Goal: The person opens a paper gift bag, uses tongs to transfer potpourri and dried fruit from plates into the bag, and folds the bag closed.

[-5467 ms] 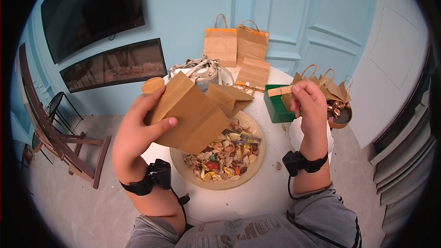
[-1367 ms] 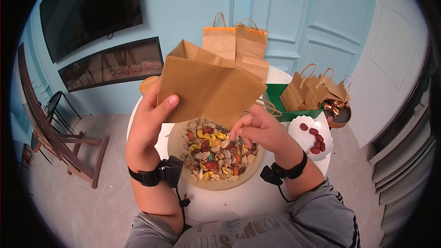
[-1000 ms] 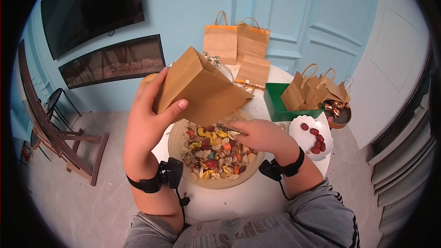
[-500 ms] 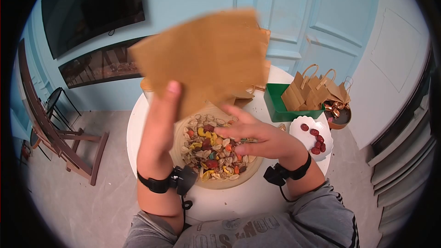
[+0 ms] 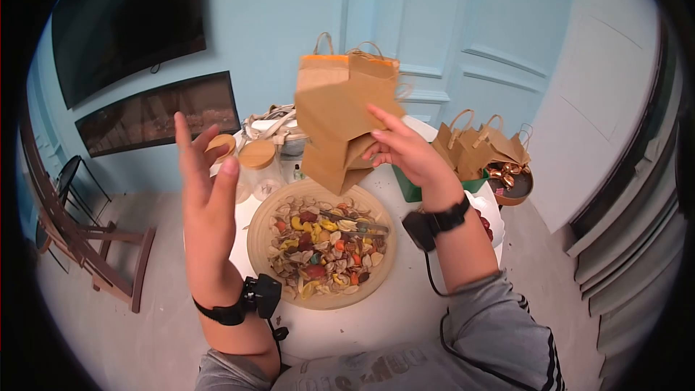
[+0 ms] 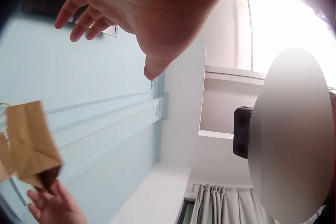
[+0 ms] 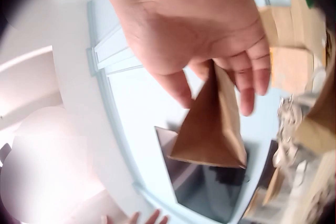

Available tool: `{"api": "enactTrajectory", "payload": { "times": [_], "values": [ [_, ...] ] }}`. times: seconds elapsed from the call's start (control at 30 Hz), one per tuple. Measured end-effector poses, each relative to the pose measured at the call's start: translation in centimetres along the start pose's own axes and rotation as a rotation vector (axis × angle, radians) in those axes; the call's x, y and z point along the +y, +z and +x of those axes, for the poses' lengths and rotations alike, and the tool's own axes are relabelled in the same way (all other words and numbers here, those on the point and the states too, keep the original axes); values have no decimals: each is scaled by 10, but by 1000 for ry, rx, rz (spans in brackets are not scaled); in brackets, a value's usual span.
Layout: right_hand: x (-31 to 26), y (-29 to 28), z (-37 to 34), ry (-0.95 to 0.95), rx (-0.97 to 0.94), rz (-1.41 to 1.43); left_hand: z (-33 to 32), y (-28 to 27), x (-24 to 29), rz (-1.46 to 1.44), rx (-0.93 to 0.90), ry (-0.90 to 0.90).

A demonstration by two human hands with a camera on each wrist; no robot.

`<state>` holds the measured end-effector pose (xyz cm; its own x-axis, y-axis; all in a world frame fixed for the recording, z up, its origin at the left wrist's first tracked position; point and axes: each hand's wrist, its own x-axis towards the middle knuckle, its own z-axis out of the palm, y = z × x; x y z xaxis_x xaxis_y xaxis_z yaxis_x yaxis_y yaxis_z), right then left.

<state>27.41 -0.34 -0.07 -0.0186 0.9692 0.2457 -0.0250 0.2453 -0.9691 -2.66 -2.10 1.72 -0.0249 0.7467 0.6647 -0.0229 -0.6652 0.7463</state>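
Half a second ago the left hand (image 5: 208,192) was holding the paper bag (image 5: 337,108) up high, and now the right hand (image 5: 409,153) is holding it instead. The left hand is sticking its fingers up wide, and it is holding nothing. So just one hand is taking care of the bag now, and the left hand is staying free. The right hand is pinching the bag's edge, with the thumb on one side and fingers on the other. The bag is tilting in the air over the far part of the white table (image 5: 311,333), in front of the tall bags (image 5: 323,66). Below it, another brown bag (image 5: 324,168) is sitting just behind the round tray (image 5: 259,246); I cannot tell if the two are touching, or if anything is hiding inside the held one.

The round tray is holding lots of dried petals (image 5: 340,279) and bits in yellow, red and orange, and metal tongs (image 5: 376,229) are lying on top. Two glass jars (image 5: 266,179) with wooden lids (image 5: 258,154) are standing by its far left side, but I cannot tell what they are keeping inside. The green box (image 5: 410,187) is holding small bags with loop handles (image 5: 452,146). Beside it, a brown dish (image 5: 518,198) is holding shiny copper-coloured things (image 5: 503,172). The white plate (image 5: 497,211) is hiding partly behind the right arm, and red dates (image 5: 486,226) are peeking out there
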Motion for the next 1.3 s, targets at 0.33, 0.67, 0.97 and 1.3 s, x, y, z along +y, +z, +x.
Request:
{"api": "enactTrajectory", "payload": {
  "times": [0.33,0.67,0.97,1.3],
  "values": [
    [32,-108,-26,-5,610,-919,-1,-3,1,24,-30,18],
    [56,-168,-32,187,807,-1159,-3,-5,1,13,-22,44],
    [18,-121,-38,-183,897,-1134,-1,-3,-7,65,-93,36],
    [-51,66,-106,-425,476,-178,-21,35,-17,-441,-503,-70]
  ]
}}
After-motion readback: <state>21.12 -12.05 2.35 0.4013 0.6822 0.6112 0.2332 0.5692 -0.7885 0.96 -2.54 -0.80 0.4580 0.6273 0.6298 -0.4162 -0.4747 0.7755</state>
